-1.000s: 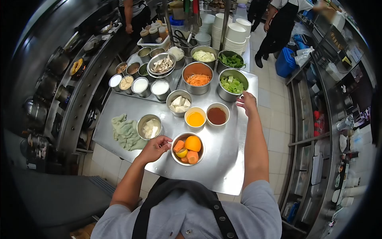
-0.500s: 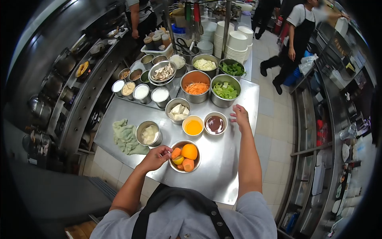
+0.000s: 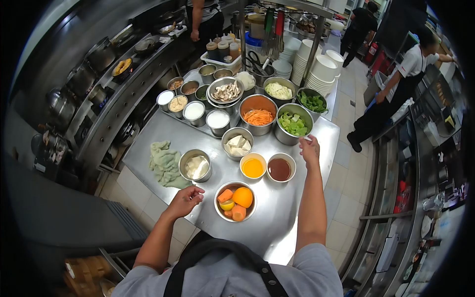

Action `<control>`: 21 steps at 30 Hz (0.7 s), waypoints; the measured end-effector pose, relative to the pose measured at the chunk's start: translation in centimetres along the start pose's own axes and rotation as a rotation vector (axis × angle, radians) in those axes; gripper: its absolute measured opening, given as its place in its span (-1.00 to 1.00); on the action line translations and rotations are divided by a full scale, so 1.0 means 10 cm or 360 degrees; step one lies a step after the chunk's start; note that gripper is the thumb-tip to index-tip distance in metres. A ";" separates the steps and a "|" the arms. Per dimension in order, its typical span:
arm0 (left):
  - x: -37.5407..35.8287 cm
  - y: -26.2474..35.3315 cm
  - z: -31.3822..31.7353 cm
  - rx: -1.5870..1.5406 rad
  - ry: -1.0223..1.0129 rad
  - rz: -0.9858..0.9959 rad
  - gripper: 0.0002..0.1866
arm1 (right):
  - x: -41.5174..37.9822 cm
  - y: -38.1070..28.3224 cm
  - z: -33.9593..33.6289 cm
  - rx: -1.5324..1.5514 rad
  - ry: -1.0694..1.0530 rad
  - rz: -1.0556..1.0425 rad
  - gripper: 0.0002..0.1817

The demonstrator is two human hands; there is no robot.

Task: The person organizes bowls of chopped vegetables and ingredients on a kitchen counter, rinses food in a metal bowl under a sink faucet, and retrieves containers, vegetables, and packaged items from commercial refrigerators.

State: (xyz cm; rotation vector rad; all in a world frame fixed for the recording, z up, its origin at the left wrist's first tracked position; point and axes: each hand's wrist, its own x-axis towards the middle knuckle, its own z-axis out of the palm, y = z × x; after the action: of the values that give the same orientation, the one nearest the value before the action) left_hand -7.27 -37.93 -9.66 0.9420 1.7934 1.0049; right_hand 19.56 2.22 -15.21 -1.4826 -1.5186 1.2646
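Observation:
My left hand hovers over the front left of the steel table, fingers loosely apart and holding nothing. To its right is a steel bowl with carrot pieces, an orange and a cut yellow fruit. Just beyond that hand stands a steel pot of pale chunks. My right hand is beside the lower wall of a pot of chopped green leaves, its fingers bent but apart. Closest to it otherwise is a white bowl of brown sauce, next to a bowl of yellow liquid.
A green cloth lies at left. Further back are pots of shredded carrot, white blocks and sliced mushrooms. Stacked white bowls stand behind. A person is in the right aisle; burners line the left.
My left hand has drawn back leftward from the bowl of carrots and orange. My right hand has moved closer to the pot of leaves. The camera view has shifted.

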 end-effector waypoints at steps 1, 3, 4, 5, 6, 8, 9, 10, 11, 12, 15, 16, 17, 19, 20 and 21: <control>-0.02 -0.04 -0.05 -0.0008 0.0032 -0.0005 -0.79 | 0.06 0.01 0.01 -0.0127 0.0190 -0.0092 -0.33; -0.07 -0.14 -0.16 -0.0074 0.0132 -0.0021 -0.81 | 0.14 -0.06 -0.02 -0.0377 0.0580 -0.0283 -0.36; -0.10 -0.24 -0.22 -0.0135 0.0189 -0.0006 -0.81 | 0.20 -0.21 -0.08 -0.0259 0.0654 -0.0281 -0.36; -0.13 -0.34 -0.28 -0.0195 0.0242 0.0011 -0.82 | 0.35 -0.32 -0.18 -0.0230 0.0687 -0.0264 -0.33; -0.16 -0.40 -0.34 -0.0231 0.0297 0.0006 -0.83 | 0.59 -0.34 -0.25 -0.0132 0.0731 -0.0233 -0.30; -0.26 -0.50 -0.46 -0.0248 0.0396 -0.0050 -0.85 | 0.87 -0.48 -0.29 0.0037 0.0706 -0.0086 -0.23; -0.32 -0.55 -0.52 -0.0231 0.0447 -0.0100 -0.85 | 0.90 -0.62 -0.29 0.0109 0.0632 0.0025 -0.20; -0.36 -0.61 -0.57 -0.0214 0.0502 -0.0151 -0.86 | 0.94 -0.73 -0.28 0.0180 0.0552 0.0134 -0.16; -0.41 -0.69 -0.62 -0.0236 0.0541 -0.0191 -0.86 | 1.04 -0.71 -0.26 0.0190 0.0397 0.0124 -0.08; -0.47 -0.77 -0.66 -0.0260 0.0581 -0.0235 -0.86 | 1.17 -0.65 -0.26 0.0196 0.0238 0.0116 -0.01; -0.61 -0.87 -0.74 -0.0282 0.0656 -0.0282 -0.87 | 1.48 -0.41 -0.14 0.0102 0.0089 -0.0044 0.03; -0.65 -0.91 -0.75 -0.0284 0.0690 -0.0293 -0.87 | 1.50 -0.37 -0.05 0.0121 0.0160 -0.0127 0.02; -0.68 -0.94 -0.74 -0.0287 0.0722 -0.0300 -0.87 | 1.52 -0.34 0.02 0.0139 0.0234 -0.0213 0.01; -0.69 -0.93 -0.73 -0.0298 0.0721 -0.0330 -0.88 | 1.51 -0.36 0.10 0.0254 0.0192 -0.0212 0.07; -0.69 -0.91 -0.73 -0.0298 0.0714 -0.0346 -0.88 | 1.50 -0.35 0.10 0.0257 0.0152 -0.0203 0.08; -0.68 -0.91 -0.72 -0.0303 0.0691 -0.0314 -0.88 | 1.48 -0.35 0.09 0.0261 0.0115 -0.0193 0.10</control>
State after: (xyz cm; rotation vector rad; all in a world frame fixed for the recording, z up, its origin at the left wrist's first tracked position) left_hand -13.30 -49.33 -13.47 0.4391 2.0487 1.2946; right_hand 15.50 16.85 -14.69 -1.2976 -1.4005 1.2200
